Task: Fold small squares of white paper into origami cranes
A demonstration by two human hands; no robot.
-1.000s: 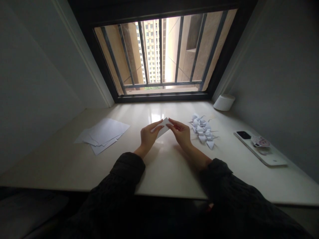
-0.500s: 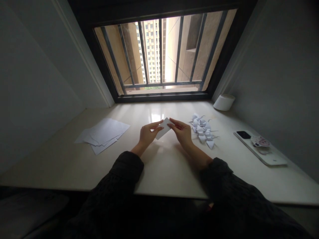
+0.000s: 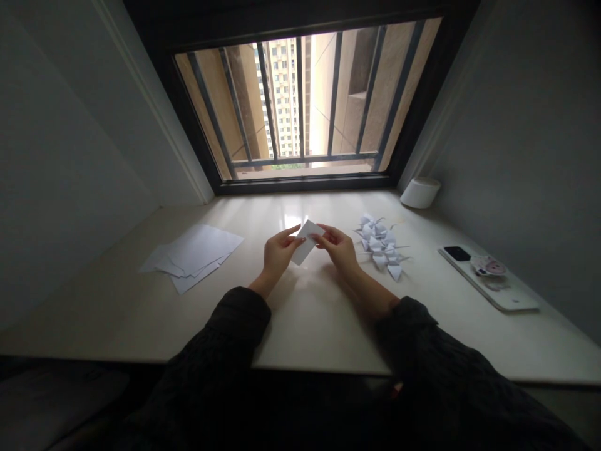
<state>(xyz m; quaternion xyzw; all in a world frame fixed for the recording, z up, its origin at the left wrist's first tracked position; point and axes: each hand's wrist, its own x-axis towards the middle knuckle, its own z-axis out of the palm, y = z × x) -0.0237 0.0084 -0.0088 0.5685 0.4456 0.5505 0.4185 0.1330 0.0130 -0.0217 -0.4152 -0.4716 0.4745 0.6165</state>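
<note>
A small folded piece of white paper (image 3: 304, 249) is held tilted above the sill, between my two hands. My left hand (image 3: 278, 254) pinches its left side, thumb on the near face and fingers behind. From the right, my right hand (image 3: 340, 249) grips it the same way, its thumb lying across the middle of the paper. The fingers behind the paper are partly hidden. Several folded paper cranes (image 3: 380, 244) lie clustered just right of my right hand. Left of my left hand rests a loose stack of white paper sheets (image 3: 201, 250).
The pale windowsill (image 3: 305, 332) runs below a barred window (image 3: 303, 106). A phone (image 3: 488, 279) with a cartoon grip lies on the right, near the wall. In the back right corner stands a white cylindrical object (image 3: 421, 192).
The folded paper has shifted slightly left and turned a little. My right thumb has slid from its right edge toward the middle. Both hands keep hold.
</note>
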